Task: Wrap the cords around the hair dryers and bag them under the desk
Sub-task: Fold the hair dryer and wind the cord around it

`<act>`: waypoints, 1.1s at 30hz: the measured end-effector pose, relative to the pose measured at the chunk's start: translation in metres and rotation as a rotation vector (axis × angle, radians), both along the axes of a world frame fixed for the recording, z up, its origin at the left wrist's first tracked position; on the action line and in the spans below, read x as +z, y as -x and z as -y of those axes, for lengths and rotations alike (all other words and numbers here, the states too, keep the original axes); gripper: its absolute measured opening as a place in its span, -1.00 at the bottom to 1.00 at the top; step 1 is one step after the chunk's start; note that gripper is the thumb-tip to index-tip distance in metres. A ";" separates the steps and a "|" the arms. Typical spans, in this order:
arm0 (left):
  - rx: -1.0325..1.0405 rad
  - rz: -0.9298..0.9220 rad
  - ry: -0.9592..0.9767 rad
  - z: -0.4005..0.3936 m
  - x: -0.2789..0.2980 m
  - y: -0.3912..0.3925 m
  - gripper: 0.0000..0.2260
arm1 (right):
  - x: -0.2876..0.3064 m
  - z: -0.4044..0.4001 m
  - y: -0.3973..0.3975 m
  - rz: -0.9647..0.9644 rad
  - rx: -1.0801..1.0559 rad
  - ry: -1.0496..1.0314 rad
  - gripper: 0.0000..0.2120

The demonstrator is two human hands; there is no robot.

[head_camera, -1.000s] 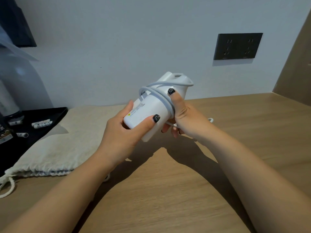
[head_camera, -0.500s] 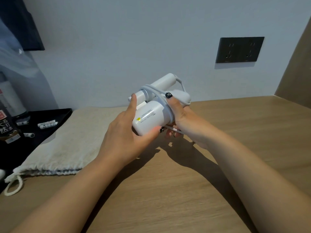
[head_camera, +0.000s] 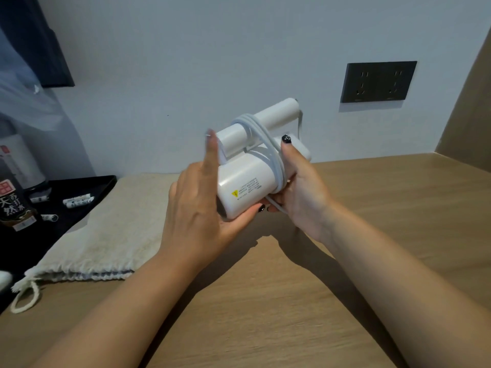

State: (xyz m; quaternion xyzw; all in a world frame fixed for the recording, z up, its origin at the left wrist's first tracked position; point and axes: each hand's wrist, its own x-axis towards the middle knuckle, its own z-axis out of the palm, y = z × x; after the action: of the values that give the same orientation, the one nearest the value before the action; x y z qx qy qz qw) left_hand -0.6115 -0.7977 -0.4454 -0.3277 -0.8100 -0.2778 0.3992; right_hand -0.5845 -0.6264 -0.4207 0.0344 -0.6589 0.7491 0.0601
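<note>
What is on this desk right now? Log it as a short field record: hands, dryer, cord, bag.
left hand: cradles the dryer's barrel end, index finger straight
right hand: grips the dryer, thumb on top
hair dryer: white, held above the desk
cord: looped around body and handle, a tail hanging below
drawstring bag: flat on desk, left of the hands

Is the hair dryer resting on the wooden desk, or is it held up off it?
Apart. The head view shows the hair dryer held in the air by the left hand and right hand, its shadow falling on the desk below.
</note>
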 end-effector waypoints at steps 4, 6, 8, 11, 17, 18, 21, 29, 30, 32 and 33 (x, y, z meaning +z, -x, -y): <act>-0.161 0.468 -0.284 -0.003 -0.004 -0.006 0.17 | -0.003 0.002 0.000 -0.056 -0.060 -0.008 -0.57; -0.255 0.747 -0.382 0.000 -0.004 -0.005 0.06 | -0.004 0.000 0.002 -0.067 -0.088 -0.078 -0.49; -0.374 0.947 -0.399 0.006 -0.004 0.000 -0.11 | -0.006 -0.002 0.003 -0.100 -0.073 -0.135 -0.63; -0.554 1.079 -0.384 0.015 -0.007 0.003 -0.26 | -0.010 -0.003 0.003 -0.155 -0.015 -0.245 -0.70; -0.628 1.109 -0.455 0.011 -0.012 -0.002 -0.43 | -0.007 0.008 0.000 -0.228 0.024 -0.287 -0.65; -0.625 1.078 -0.471 0.011 -0.012 -0.002 -0.41 | -0.008 0.009 0.001 -0.234 -0.010 -0.300 -0.59; -0.631 1.002 -0.498 0.009 -0.009 -0.004 -0.37 | -0.009 0.008 0.004 -0.244 -0.072 -0.386 -0.41; -0.574 0.898 -0.674 0.016 -0.002 0.001 -0.44 | -0.004 -0.004 0.001 -0.349 -0.281 -0.775 -0.23; -0.566 0.899 -0.696 0.017 -0.003 0.002 -0.45 | -0.003 -0.006 0.001 -0.351 -0.308 -0.795 -0.32; -0.548 0.920 -0.725 0.017 0.000 0.001 -0.44 | -0.002 -0.008 0.002 -0.332 -0.331 -0.875 -0.59; -0.536 0.929 -0.732 0.018 0.001 0.001 -0.42 | -0.002 -0.008 0.001 -0.310 -0.317 -0.950 -0.68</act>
State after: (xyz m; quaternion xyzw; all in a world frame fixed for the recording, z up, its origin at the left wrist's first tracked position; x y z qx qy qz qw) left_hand -0.6120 -0.8153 -0.4447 -0.2068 -0.6412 -0.7389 0.0098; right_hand -0.5858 -0.6181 -0.4228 0.0679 -0.9064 0.3356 0.2473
